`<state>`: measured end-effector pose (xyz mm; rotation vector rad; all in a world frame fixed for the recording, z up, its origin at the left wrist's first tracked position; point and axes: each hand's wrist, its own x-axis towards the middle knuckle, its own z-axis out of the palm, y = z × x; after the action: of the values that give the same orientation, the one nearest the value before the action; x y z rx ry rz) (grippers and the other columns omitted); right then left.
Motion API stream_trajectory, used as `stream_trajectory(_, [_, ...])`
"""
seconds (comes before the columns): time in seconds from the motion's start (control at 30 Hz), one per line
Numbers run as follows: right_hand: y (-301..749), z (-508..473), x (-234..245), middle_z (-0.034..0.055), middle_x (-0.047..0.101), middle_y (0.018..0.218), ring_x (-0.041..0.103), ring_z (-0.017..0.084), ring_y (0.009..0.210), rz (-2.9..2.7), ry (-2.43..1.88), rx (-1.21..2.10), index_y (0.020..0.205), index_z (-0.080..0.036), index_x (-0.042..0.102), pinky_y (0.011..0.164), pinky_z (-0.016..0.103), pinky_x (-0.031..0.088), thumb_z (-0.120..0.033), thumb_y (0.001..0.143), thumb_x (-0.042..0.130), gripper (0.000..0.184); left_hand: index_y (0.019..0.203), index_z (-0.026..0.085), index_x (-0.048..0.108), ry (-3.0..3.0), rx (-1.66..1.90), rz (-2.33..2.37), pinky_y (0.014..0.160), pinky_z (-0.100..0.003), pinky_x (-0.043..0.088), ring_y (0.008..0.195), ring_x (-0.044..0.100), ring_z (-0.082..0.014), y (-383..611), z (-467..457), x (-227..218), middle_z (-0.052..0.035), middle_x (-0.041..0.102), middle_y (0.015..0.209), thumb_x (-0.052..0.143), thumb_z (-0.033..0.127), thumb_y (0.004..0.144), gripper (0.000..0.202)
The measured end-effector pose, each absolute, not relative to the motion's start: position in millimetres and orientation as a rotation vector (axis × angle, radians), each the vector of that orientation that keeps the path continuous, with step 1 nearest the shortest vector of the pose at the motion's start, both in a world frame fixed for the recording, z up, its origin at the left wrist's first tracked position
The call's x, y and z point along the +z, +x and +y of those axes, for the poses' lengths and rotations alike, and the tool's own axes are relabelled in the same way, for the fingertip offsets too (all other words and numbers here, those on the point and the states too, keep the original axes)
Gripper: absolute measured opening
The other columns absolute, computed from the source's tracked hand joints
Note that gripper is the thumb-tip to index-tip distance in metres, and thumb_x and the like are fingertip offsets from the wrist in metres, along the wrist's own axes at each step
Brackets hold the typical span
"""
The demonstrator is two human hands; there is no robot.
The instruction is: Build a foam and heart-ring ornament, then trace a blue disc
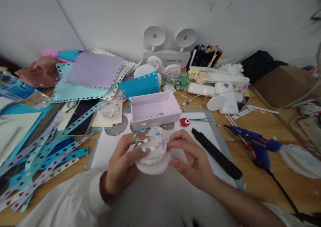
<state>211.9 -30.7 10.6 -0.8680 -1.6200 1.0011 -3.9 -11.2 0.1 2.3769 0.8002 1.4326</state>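
Observation:
A round white layered disc point(154, 165), dotted with small blue, white and lilac paper hearts, is between my hands above the white sheet. My left hand point(122, 160) is closed around its left side, the fingers over the top. At its right edge, my right hand point(189, 153) pinches the rim between thumb and fingers; whether something small is also caught there is hidden. Just behind the disc stands an open lilac box point(155, 110) with a few loose hearts inside. A red piece with an eye point(185, 122) lies beyond my right hand, near a black marker-like stick point(217, 153).
To the right lie a blue glue gun point(257, 141) with its cord and a white round pad point(301, 160). Heart-punched strips point(47, 163) cover the left side, near a plastic bottle point(23, 90). Punched sheets point(92, 70), markers point(204, 56) and a twin-head lamp point(167, 56) stand behind.

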Motion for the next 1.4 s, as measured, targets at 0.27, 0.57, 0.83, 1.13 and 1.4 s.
stream_trajectory(0.27, [207, -31, 4, -0.0004, 0.052, 0.095, 0.047, 0.015, 0.085, -1.331, -0.966, 1.367, 0.097, -0.032, 0.069, 0.078, 0.03, 0.038, -0.026, 0.072, 0.081, 0.029, 0.1, 0.017, 0.06, 2.515, 1.471, 0.896, 0.089, -0.036, 0.049, 0.109, 0.057, -0.0211, -3, -11, 1, -0.0079, 0.06, 0.114, 0.062, 0.008, 0.086, 0.016])
stream_trajectory(0.57, [204, -28, 9, -0.0006, 0.053, 0.086, 0.05, 0.014, 0.082, -1.052, -1.042, 1.614, 0.074, -0.022, 0.068, 0.075, 0.029, 0.038, -0.026, 0.074, 0.078, 0.011, 0.106, 0.019, 0.061, 2.508, 1.402, 0.945, 0.093, -0.034, 0.051, 0.115, 0.056, -0.0199, -3, -13, 0, -0.0094, 0.056, 0.124, 0.053, 0.0, 0.087, 0.027])
stream_trajectory(0.83, [210, -22, 13, -0.0002, 0.059, 0.088, 0.05, 0.01, 0.075, -0.627, -0.802, 1.636, 0.082, -0.022, 0.061, 0.071, 0.024, 0.043, -0.032, 0.087, 0.066, 0.013, 0.114, 0.025, 0.062, 2.111, 1.359, 1.061, 0.096, -0.035, 0.049, 0.116, 0.057, -0.0216, -6, -10, -3, -0.0077, 0.057, 0.121, 0.059, -0.001, 0.083, 0.041])
stream_trajectory(1.13, [242, -2, 32, -0.005, 0.058, 0.08, 0.057, 0.006, 0.074, -0.402, -0.72, 1.25, 0.077, -0.02, 0.063, 0.072, 0.018, 0.051, -0.023, 0.077, 0.076, 0.013, 0.114, 0.028, 0.063, 1.659, 1.273, 1.049, 0.105, -0.035, 0.044, 0.124, 0.053, -0.0207, -3, -3, -12, -0.0055, 0.059, 0.125, 0.061, 0.014, 0.088, 0.029])
stream_trajectory(1.4, [240, -4, 29, -0.0024, 0.066, 0.074, 0.059, 0.011, 0.061, -0.77, -0.895, 1.537, 0.085, -0.024, 0.058, 0.06, 0.026, 0.048, -0.036, 0.08, 0.074, 0.021, 0.119, 0.024, 0.058, 1.884, 1.239, 1.038, 0.106, -0.047, 0.041, 0.126, 0.051, -0.0262, -14, -4, -9, -0.0118, 0.053, 0.131, 0.056, 0.014, 0.089, 0.032])
